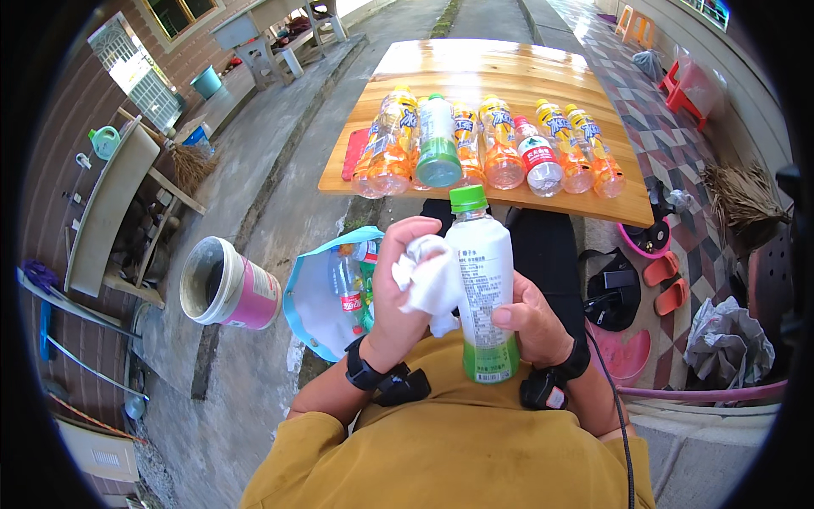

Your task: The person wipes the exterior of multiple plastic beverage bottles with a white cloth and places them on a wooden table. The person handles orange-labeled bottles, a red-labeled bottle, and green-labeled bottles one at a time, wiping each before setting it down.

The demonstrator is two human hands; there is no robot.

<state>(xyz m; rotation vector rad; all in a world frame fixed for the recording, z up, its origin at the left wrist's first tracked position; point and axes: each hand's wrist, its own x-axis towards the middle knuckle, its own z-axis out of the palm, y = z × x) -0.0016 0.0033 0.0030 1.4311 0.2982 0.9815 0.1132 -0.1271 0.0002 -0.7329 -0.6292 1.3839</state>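
Upright in front of my chest is a white and green plastic bottle (486, 292) with a green cap. My right hand (537, 321) grips its lower right side, thumb across the label. A crumpled white cloth or tissue (432, 273) is in my left hand (400, 299), against the bottle's left side. Beyond them, several plastic bottles stand in a row near the close edge of the wooden table (483, 70): orange-labelled ones (502, 143), another white and green bottle (439, 140) and a clear one with a red label (539, 159). A red flat object (355, 153) lies at the row's left end.
To my left, a light blue bag (311, 286) holds several bottles, beside a white and pink bucket (232, 283). On my right are a black bag (613, 289), orange slippers (661, 269), a pink basin (626, 356) and a crumpled sack (728, 347). A dark cable runs down beside my right arm.
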